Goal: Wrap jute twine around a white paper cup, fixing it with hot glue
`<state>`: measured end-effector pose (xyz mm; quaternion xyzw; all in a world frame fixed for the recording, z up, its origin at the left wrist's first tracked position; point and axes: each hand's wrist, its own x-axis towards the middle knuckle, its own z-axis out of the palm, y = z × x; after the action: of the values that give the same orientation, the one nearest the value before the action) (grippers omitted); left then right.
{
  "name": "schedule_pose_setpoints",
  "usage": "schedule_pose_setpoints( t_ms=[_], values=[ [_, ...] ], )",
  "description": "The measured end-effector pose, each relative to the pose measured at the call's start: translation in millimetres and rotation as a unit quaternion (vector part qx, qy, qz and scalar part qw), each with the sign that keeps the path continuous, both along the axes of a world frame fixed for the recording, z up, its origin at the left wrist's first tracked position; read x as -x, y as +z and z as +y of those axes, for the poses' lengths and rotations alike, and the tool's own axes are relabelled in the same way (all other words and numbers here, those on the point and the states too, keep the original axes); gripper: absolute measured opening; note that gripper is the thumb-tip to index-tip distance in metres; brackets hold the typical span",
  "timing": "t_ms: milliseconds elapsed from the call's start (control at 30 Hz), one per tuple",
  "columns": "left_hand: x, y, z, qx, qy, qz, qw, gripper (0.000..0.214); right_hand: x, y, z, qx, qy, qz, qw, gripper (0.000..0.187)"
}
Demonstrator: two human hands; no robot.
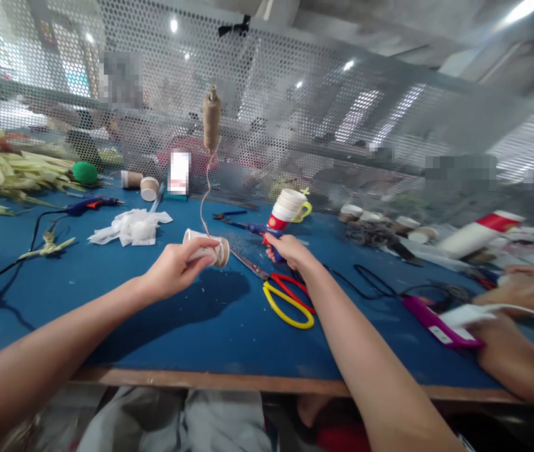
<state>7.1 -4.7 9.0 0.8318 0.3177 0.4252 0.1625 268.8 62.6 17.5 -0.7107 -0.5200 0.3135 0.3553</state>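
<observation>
A white paper cup [192,237], tipped on its side, is held in my left hand [176,267]. Brown twine is wrapped around the end of it that points right, and a strand runs up to a spool of twine [211,122] on the mesh panel. My right hand [288,250] is closed around a blue glue gun [258,229] with a red trigger, its nozzle pointing left. Scissors [290,304] with red and yellow handles lie below, their blades near the cup. Just behind my right hand stands a stack of paper cups [289,206].
At the left lie corn husks [12,164], a green ball [85,172], another glue gun [90,205] and crumpled white plastic [132,227]. Twine-wrapped cups [149,188] stand behind. Toward the right are a purple power strip [438,323], cables and another person's hands [530,289].
</observation>
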Motion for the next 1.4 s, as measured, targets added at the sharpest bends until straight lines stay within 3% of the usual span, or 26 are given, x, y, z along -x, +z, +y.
schedule_pose_setpoints(
  t_ms=[167, 333, 433, 500, 567, 700, 867, 1067, 1400],
  values=[
    [-1.5, -1.6, -2.8, -0.048, -0.031, 0.021, 0.998, 0.026, -3.3, -10.0, 6.5, 0.0, -0.018, -0.094, 0.995, 0.027],
    [-3.3, -0.3, -5.0, -0.064, -0.055, 0.023, 0.996, 0.025, 8.4, 7.9, -0.9, -0.044, -0.014, -0.18, 0.983, 0.022],
    [-4.0, -0.8, -5.8, -0.073, -0.061, 0.024, 0.995, 0.024, 35.0, 23.6, -17.9, -0.063, 0.082, -0.159, 0.982, 0.032],
    [-4.4, -1.4, -6.5, -0.07, -0.065, 0.031, 0.995, 0.024, 55.7, 31.5, -31.6, -0.048, 0.284, -0.034, 0.957, 0.043],
    [-4.7, -1.6, -7.2, -0.06, -0.072, 0.034, 0.995, 0.024, 72.4, 35.8, -43.1, -0.032, 0.351, 0.07, 0.933, 0.041],
    [-4.7, -0.1, -8.4, 0.001, -0.067, 0.018, 0.998, 0.029, 82.4, 36.4, -54.2, -0.099, 0.288, 0.168, 0.938, 0.022],
    [-5.3, 4.7, -9.9, 0.111, -0.052, -0.046, 0.991, 0.034, 73.6, 37.7, -59.0, -0.198, 0.221, 0.203, 0.933, 0.017],
    [-8.3, 8.1, -9.8, 0.224, -0.083, -0.11, 0.965, 0.036, 72.7, 38.2, -61.5, -0.225, 0.217, 0.183, 0.932, 0.016],
    [-9.2, 11.0, -8.4, 0.33, -0.092, -0.148, 0.928, 0.04, 72.7, 44.9, -72.2, -0.252, 0.228, 0.124, 0.932, 0.017]
  ],
)
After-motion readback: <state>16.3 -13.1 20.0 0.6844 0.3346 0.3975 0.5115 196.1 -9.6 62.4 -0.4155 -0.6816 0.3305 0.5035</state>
